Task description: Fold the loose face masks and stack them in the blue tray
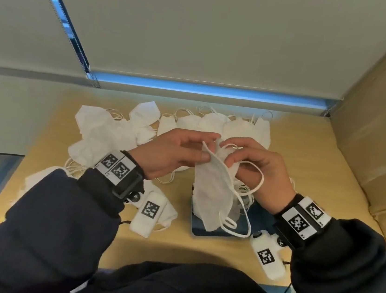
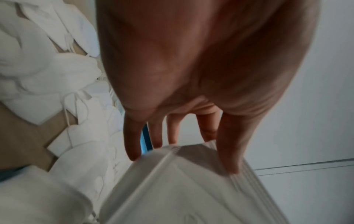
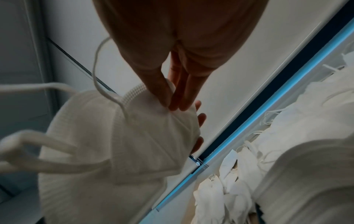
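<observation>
Nearest you, bottom of the head view: dark sleeves, tagged wrist bands. Just beyond, centre frame, your left hand (image 1: 174, 153) and right hand (image 1: 257, 171) both hold one white face mask (image 1: 213, 192) up in the air. L thumb and fingers pinch its upper edge; in the left wrist view the fingertips (image 2: 229, 165) press on the pleated border. R fingers are curled round the top fold, w/ an ear loop (image 1: 257, 178) draped over that hand; the right wrist view shows the fingers (image 3: 166, 98) clamped on the fabric near the woven strip.

The mask hangs w/ its long axis roughly vertical in the frame, tilted a little: top end at your hands, lower end pointing down toward you, loops dangling at lower right.

Directly under it sits the blue tray (image 1: 220, 232) on the worktop (image 1: 318, 166). What lies in the tray is mostly hidden by the mask.

Farther back, upper centre and left of the worktop: loose masks (image 1: 120, 132) in a spread-out heap, straps tangled.
</observation>
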The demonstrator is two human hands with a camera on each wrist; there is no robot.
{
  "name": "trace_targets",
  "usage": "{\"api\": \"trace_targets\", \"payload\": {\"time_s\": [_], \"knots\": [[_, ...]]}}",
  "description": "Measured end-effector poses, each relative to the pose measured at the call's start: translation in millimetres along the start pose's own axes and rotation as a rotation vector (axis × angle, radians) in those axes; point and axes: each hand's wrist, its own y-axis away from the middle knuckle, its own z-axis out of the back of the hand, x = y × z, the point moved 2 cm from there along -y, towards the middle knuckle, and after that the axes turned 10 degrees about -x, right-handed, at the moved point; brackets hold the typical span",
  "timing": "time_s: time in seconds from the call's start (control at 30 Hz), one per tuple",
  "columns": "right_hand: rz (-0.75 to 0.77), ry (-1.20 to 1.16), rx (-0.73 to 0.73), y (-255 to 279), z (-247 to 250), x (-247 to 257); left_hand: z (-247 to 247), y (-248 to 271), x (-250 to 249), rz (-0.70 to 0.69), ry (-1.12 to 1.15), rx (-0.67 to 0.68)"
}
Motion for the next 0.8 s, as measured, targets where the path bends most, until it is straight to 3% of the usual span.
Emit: {"api": "trace_targets", "payload": {"time_s": [0.13,0.2,0.3,0.37,0.43,0.57,0.8], "knots": [[0.015,0.003,0.055,6.6,9.3,-6.2,0.3,-0.7,9.4,0.006,0.033,-0.074],[-0.055,0.009,0.042,8.5,12.3,-10.4,8.4,5.0,9.2,-0.043,0.014,-0.144],[-0.4,-0.143,0.007,7.2,12.9,-16.6,22.6,18.7,-1.3,-0.138,-0.19,-0.178],[-0.692,-0.251,0.08,5.9,0.8,-21.3,32.5,28.3,-11.5,-0.189,-0.38,-0.208],[-0.843,-0.255,0.162,5.4,-15.9,-25.8,39.4,36.3,-19.4,-0.197,-0.474,-0.214],[-0.877,-0.135,0.254,-2.6,-63.8,-31.6,53.3,51.2,-26.4,-0.176,-0.591,-0.29],[-0.77,-0.026,0.151,-19.2,-108.4,-39.1,97.1,74.2,-27.0,-0.105,-0.507,-0.256]]}}
